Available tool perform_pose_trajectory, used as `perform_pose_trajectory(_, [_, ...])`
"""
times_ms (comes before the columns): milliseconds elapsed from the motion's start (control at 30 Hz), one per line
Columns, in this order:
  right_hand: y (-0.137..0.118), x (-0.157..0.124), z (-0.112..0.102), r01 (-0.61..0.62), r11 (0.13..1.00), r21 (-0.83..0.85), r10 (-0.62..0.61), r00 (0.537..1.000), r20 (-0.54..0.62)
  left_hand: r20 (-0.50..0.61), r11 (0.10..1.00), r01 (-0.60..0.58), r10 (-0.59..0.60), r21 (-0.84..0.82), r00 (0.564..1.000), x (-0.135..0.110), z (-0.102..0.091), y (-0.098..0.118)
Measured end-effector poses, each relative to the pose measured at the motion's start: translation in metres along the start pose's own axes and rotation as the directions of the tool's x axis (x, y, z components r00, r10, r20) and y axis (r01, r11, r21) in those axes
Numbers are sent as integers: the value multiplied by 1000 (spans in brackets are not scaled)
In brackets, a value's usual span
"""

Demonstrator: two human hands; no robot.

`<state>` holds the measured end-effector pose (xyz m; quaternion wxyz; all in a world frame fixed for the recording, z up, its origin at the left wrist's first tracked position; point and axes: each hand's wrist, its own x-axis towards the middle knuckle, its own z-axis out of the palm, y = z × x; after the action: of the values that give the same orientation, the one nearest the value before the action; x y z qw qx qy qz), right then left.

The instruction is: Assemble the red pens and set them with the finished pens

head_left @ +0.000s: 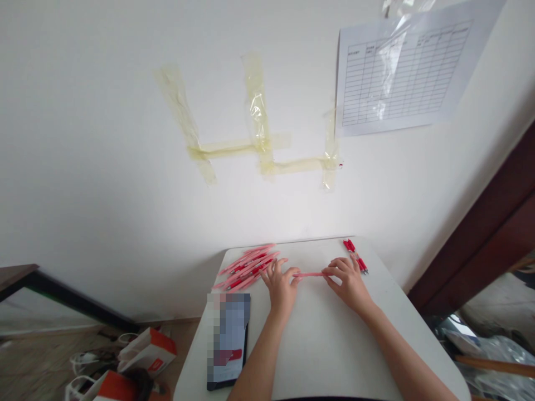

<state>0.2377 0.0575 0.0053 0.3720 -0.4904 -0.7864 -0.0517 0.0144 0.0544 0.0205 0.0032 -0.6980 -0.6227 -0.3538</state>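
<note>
A slim pink pen point(311, 274) lies level between my two hands, just above or on the white table. My left hand point(281, 281) pinches its left end between thumb and forefinger, with the other fingers spread. At the opposite end, my right hand point(345, 278) grips it with the thumb and fingertips. Beside my left hand is a loose pile of pink and red pens point(248, 268). Beyond my right hand lie a few red pens point(350, 245), partly hidden by my fingers.
A tablet or large phone point(229, 340), its screen blurred, rests at the table's left edge by my left forearm. The white table point(321, 345) meets a wall with yellowish tape point(259, 111) and a printed sheet point(405, 78). Paper bags point(146, 351) stand on the floor.
</note>
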Motion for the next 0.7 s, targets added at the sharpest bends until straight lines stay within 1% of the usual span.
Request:
perform_pose_trajectory(233, [3, 0, 3, 17, 999, -32, -18, 999, -27, 12, 1000, -2, 2, -5, 1000, 0, 0, 0])
perform_pose_trajectory(467, [5, -1, 5, -19, 1000, -16, 18, 1000, -21, 25, 1000, -13, 13, -6, 1000, 0, 2, -1])
perform_pose_trajectory(600, [3, 0, 4, -54, 999, 8, 54, 999, 7, 44, 1000, -16, 16, -4, 999, -1, 4, -2])
perform_pose_trajectory(700, [0, 0, 0, -73, 997, 30, 72, 997, 38, 17, 1000, -14, 14, 0, 1000, -1, 5, -3])
